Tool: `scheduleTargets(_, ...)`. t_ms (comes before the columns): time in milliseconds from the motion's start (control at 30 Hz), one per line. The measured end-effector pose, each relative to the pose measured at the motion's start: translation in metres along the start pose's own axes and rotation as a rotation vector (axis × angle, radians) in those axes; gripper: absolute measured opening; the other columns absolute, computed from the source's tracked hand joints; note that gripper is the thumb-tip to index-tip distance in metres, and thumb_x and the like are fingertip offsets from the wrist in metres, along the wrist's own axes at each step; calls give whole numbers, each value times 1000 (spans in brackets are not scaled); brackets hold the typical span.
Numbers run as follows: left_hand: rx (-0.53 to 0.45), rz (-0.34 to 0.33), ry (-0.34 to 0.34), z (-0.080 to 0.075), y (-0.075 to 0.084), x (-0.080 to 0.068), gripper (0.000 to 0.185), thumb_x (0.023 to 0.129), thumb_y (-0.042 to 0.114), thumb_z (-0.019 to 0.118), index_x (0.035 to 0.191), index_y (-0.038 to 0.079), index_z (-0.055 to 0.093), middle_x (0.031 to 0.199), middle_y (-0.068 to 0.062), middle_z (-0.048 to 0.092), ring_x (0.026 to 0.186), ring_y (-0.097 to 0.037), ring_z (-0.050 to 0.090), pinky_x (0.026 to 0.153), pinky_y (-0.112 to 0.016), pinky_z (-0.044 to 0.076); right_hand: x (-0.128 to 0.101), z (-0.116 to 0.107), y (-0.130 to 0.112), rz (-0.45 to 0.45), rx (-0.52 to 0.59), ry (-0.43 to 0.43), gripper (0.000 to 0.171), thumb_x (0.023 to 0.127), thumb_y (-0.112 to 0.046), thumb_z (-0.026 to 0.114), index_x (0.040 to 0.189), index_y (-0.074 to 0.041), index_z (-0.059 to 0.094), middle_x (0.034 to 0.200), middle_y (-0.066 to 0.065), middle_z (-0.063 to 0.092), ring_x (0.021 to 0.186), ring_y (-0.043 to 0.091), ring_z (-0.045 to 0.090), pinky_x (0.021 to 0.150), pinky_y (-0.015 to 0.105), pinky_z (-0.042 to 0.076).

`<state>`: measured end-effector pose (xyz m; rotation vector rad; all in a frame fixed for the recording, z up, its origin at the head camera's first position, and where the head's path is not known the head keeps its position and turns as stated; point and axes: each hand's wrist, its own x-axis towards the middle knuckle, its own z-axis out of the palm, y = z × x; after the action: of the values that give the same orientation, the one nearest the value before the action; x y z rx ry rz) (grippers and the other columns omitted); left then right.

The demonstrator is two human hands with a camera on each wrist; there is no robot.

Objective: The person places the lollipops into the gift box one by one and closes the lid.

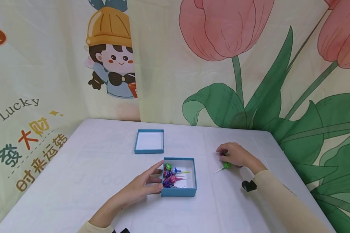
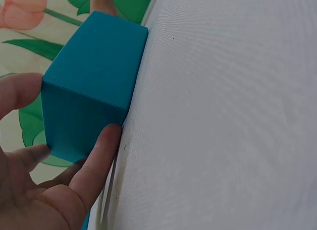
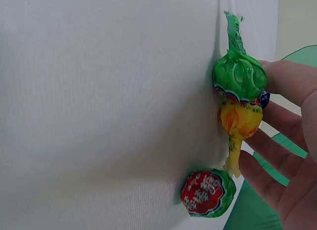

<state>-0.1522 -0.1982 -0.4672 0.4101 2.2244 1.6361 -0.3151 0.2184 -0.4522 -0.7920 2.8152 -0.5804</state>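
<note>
On a white desk (image 1: 105, 168), the left hand (image 1: 140, 187) is bracing the blue box (image 1: 179, 191) of lollipops with straight, spread fingers, while the right hand's (image 1: 236, 155) curled grip is cupping loose wrapped lollipops (image 3: 240, 76) just right of it.

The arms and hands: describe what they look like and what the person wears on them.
Both hands are bare. The left hand and right hand come out of long, cream-coloured sleeves. A small black device sits at the right wrist, and another black one shows at the left wrist.
</note>
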Motion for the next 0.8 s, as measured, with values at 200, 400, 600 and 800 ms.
scheduleTargets(200, 1, -12, 6, 0, 1, 0, 84, 103, 28, 71, 171, 29, 22, 165, -21, 39, 142, -40, 52, 111, -59, 48, -5, -5, 3, 14, -6, -6, 28, 97, -17, 80, 123, -9, 76, 111, 0, 73, 103, 20, 64, 96, 45, 57)
scheduleTargets(400, 2, -23, 10, 0, 2, 1, 85, 103, 29, 72, 171, 28, 22, 165, -21, 39, 141, -40, 52, 111, -60, 48, -10, -7, 5, 30, -15, -7, 27, 97, -17, 79, 123, -8, 77, 111, 1, 74, 102, 19, 65, 94, 44, 58)
scheduleTargets(600, 9, -19, 10, 0, 2, 1, 84, 103, 29, 71, 171, 28, 22, 165, -21, 39, 141, -40, 53, 112, -62, 47, -13, -8, 5, 55, -16, -2, 26, 98, -16, 78, 123, -9, 77, 110, 1, 74, 99, 18, 66, 91, 42, 60)
scheduleTargets(800, 8, -15, 8, 1, 2, 1, 84, 103, 29, 71, 171, 28, 21, 165, -21, 39, 141, -40, 53, 112, -63, 46, -13, -8, 6, 59, -24, 7, 23, 98, -16, 79, 119, -10, 78, 106, -1, 75, 95, 16, 65, 85, 38, 59)
